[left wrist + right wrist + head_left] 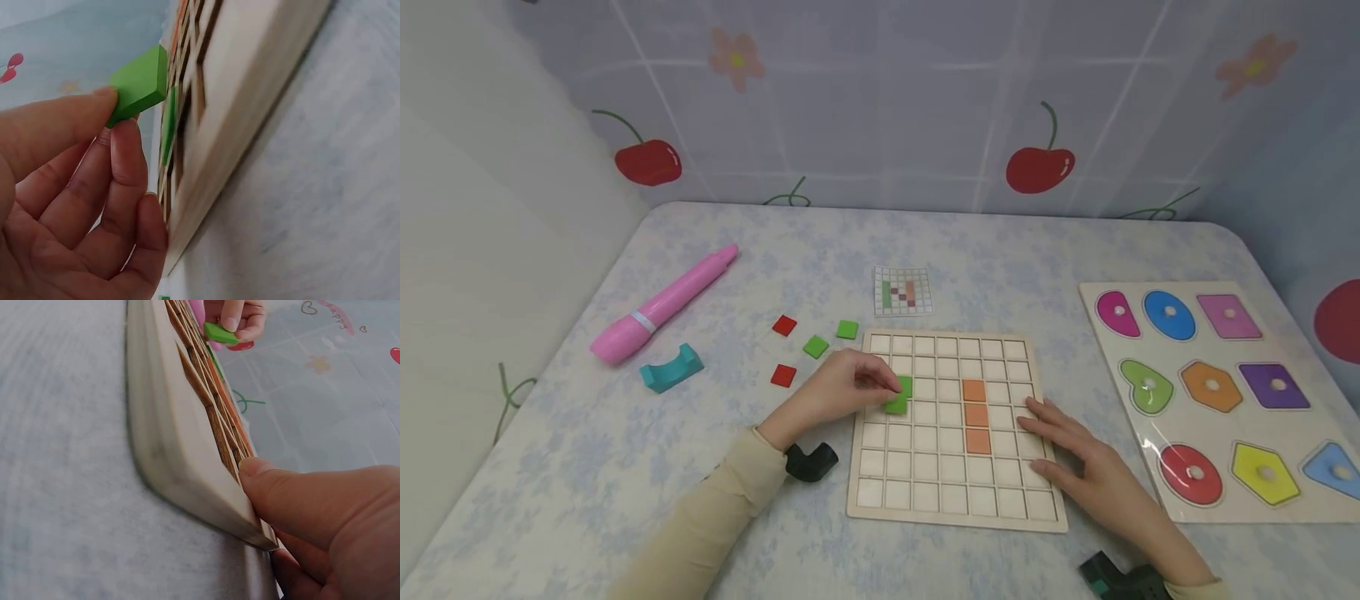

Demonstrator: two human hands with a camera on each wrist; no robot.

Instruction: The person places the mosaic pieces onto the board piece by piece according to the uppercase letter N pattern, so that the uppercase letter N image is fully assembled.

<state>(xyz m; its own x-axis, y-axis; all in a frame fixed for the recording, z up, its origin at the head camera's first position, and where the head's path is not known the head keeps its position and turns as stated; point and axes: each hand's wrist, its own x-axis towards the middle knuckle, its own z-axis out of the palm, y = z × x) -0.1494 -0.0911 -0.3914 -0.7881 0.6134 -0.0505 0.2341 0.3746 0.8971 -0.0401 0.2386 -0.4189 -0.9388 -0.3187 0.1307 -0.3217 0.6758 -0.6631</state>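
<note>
At the ten o'clock side of the grid board (955, 522), the left hand (844, 387) pinches a tilted green tile (139, 82) between thumb and finger, near a laid green tile (168, 128). The right hand (1093, 467) rests on the three o'clock edge, its thumb apart from the fingers. Three orange tiles (975, 415) lie near the middle, and the pattern card (902, 311) is at eleven o'clock, beyond the board. To me, standing here, the step seems to be filling the green column; the next move probably calls for turning this tile flat and releasing it.

blue-mottled table (587, 500) under grid board (955, 471), shape puzzle (1210, 429), loose tiles (783, 376)
</note>
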